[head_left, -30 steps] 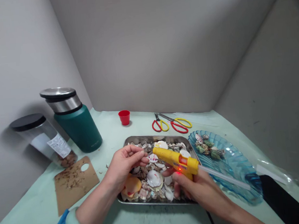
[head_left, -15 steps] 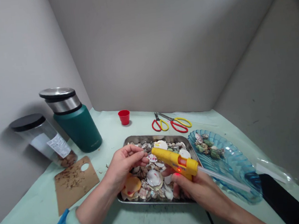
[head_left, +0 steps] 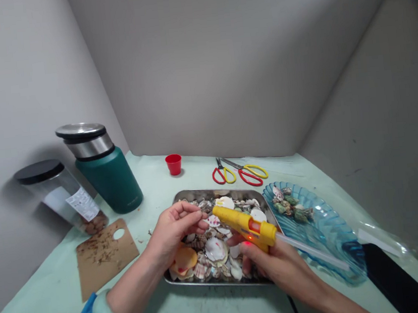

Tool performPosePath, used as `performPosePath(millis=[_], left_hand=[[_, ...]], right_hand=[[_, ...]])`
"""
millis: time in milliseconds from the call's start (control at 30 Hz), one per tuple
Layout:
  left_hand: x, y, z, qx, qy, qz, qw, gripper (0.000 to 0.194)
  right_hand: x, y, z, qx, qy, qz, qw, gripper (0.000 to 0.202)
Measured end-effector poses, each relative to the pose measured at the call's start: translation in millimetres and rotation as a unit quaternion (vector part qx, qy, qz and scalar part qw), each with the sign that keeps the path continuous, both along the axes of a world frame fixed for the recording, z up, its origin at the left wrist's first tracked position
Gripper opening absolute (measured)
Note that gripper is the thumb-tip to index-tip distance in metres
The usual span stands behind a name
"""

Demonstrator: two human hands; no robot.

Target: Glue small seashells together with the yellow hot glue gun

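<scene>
My right hand (head_left: 276,264) is wrapped round a yellow hot glue gun (head_left: 238,221), its nozzle aimed left and a red light glowing on its side. A clear glue stick (head_left: 312,250) juts from the gun's back end. Just left of the nozzle, my left hand (head_left: 177,229) has thumb and fingers pinched together; whatever small thing is between them, I cannot make out. Both hands are over a metal tray (head_left: 222,284) full of seashells. Among them lie a white scallop shell (head_left: 216,249) and an orange shell (head_left: 186,259).
A blue shell-shaped dish (head_left: 327,218) with a shell cluster (head_left: 292,205) stands to the right. Behind the tray lie scissors (head_left: 250,174) and a red cup (head_left: 174,165). At left are a green bottle (head_left: 110,179), a clear jar (head_left: 68,201) and a brown board (head_left: 107,257).
</scene>
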State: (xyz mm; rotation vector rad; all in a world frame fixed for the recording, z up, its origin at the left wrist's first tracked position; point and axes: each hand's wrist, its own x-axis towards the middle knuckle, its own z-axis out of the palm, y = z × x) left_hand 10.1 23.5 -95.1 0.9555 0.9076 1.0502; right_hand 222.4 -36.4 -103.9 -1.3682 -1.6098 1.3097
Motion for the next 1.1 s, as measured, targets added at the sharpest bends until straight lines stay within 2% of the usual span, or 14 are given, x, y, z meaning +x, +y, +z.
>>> performPosePath(millis=[300, 700, 933, 1100], left_hand=[[0.6, 0.2, -0.5, 0.002, 0.007, 0.003, 1.0, 0.018], [1.7, -0.6, 1.7, -0.015, 0.016, 0.033, 0.999, 0.018], [0.5, 1.8, -3.1, -0.011, 0.017, 0.014, 1.0, 0.018], [0.2, 1.1, -3.3, -0.003, 0.033, 0.014, 0.999, 0.017]], right_hand=[[-1.5, -2.9, 9.0, 0.051, -0.044, 0.022, 0.997, 0.033], [-1.7, -0.9, 2.8, 0.011, 0.021, -0.031, 0.999, 0.036], [-0.3, -3.9, 2.9, 0.048, -0.041, -0.001, 0.998, 0.035], [-0.4, -3.5, 4.6, 0.041, -0.035, 0.002, 0.999, 0.036]])
